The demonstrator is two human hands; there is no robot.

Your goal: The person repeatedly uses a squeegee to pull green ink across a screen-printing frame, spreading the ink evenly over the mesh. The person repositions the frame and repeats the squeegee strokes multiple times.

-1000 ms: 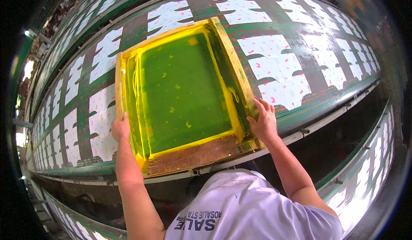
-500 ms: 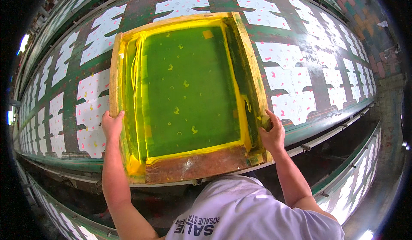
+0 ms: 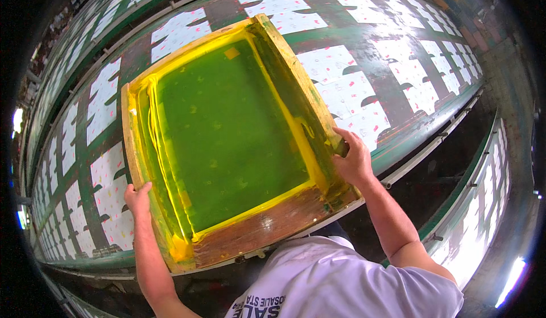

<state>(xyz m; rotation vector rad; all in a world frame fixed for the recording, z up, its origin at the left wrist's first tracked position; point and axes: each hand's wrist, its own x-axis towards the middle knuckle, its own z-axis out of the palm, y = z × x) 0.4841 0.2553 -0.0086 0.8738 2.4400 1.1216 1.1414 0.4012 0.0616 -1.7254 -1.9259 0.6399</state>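
A screen printing frame [image 3: 227,130] with wooden sides and green mesh sits between my two hands, tilted with its left side lower. Yellow ink lines its inner edges, thickest along the left side. My left hand [image 3: 138,197] grips the left wooden side near its lower part, thumb on top. On the right side, my right hand [image 3: 354,157] is closed round the wooden edge. The undersides of the frame, and the fingers beneath it, are hidden. White fabric pieces [image 3: 111,195] with small pink and yellow prints lie on the table around the frame.
The long green and brown table [image 3: 392,130] carries rows of cut white pieces [image 3: 406,70]. A metal rail [image 3: 432,141] runs along its near edge. Another table with white pieces [image 3: 478,204] stands at the lower right, and others lie beyond at the upper left.
The view has turned, and the frame now appears slanted, its left side lower and its right side higher. Both hands keep their hold. The small motifs in the mesh look fainter.
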